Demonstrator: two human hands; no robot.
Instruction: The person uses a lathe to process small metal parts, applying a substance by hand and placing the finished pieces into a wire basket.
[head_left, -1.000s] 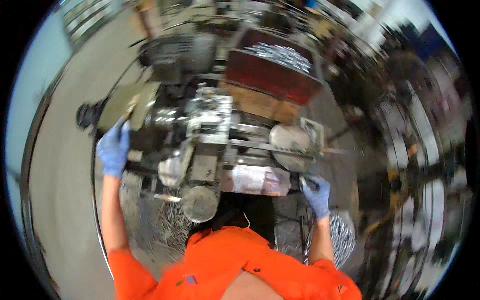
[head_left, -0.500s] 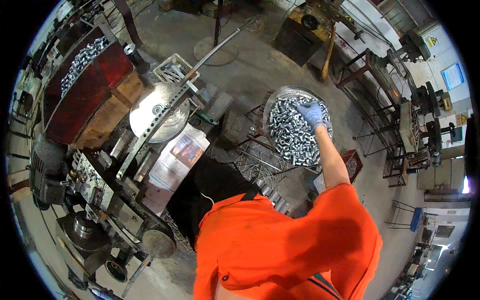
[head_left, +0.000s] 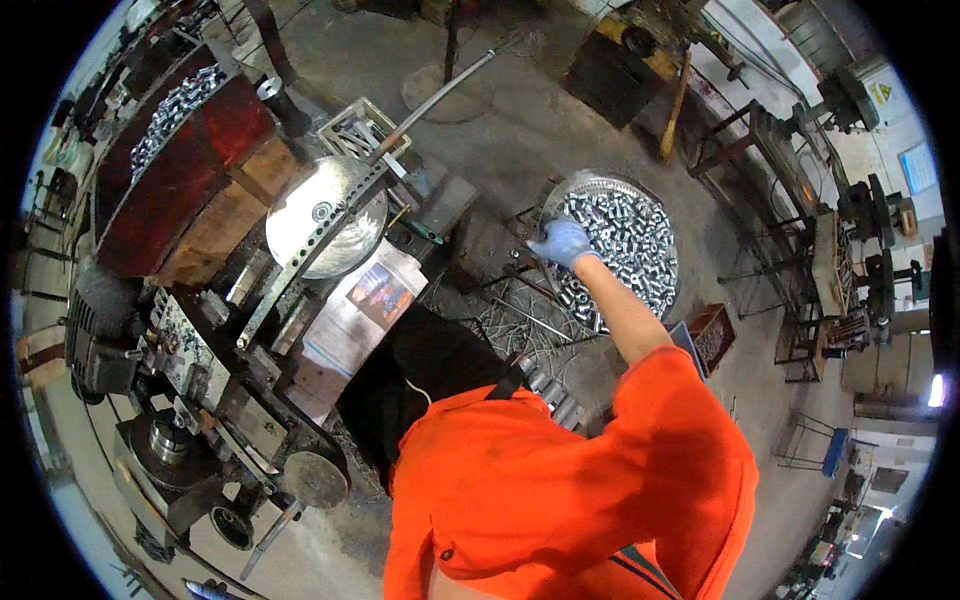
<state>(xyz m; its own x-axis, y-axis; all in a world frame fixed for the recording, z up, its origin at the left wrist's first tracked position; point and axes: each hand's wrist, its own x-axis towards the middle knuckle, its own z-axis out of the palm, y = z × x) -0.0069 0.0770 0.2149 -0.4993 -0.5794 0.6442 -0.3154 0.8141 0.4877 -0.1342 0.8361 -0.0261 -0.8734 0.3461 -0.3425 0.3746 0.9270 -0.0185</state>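
My right hand (head_left: 562, 244), in a pale blue-grey glove, is over the left rim of a round metal basin (head_left: 553, 203). Its fingers are drawn together and point left, past the rim; whatever they hold is hidden by the glove. Shiny short metal sleeves (head_left: 632, 240) are heaped in the basin. Just beyond the fingertips shows a small bright spot, too small to name. My left arm's orange sleeve (head_left: 410, 540) runs down to the lower edge, and the left hand does not show.
On the left stands a machine with a bright round disc (head_left: 325, 215), a perforated bar (head_left: 300, 262) and a newspaper (head_left: 360, 310). A dark red bin (head_left: 190, 170) holds more metal parts. Long rods (head_left: 530, 315) lie below the basin; a small red box (head_left: 713, 335) is at its right.
My right hand has moved left from atop the heap of metal sleeves to the basin's left rim. The whole view has shifted slightly.
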